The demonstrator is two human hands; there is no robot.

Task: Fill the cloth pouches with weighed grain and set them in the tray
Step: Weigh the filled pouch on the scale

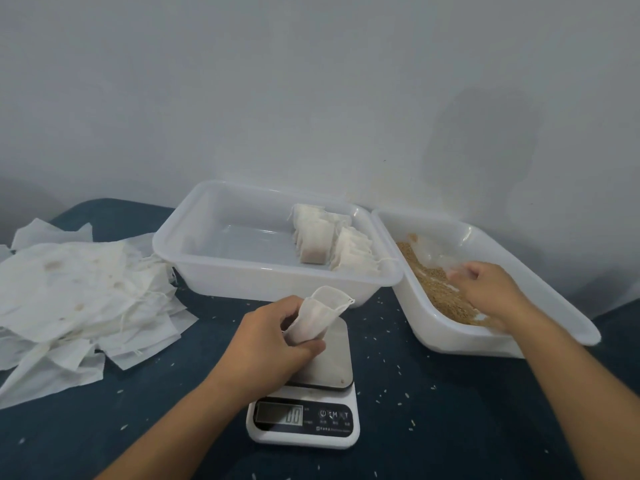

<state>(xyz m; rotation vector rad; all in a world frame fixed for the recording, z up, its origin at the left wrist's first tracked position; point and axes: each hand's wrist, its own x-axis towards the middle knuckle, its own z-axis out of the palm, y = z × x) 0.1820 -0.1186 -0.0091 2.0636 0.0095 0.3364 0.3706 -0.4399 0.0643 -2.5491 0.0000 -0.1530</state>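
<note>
Empty pouch (317, 315) gripped in left hand (273, 336), mouth held open over scale (311, 389) near table's front edge, probably to receive grain. Right hand (485, 289) cupped in grain (440, 289) of tilted bin (491, 337). Filled pouches standing in tray (194, 251), rear.

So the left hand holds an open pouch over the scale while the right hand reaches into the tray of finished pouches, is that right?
Not quite. The left hand does hold an open pouch over the scale, but the right hand reaches into the tub of grain, not the tray of finished pouches. The head view shows it.
</note>
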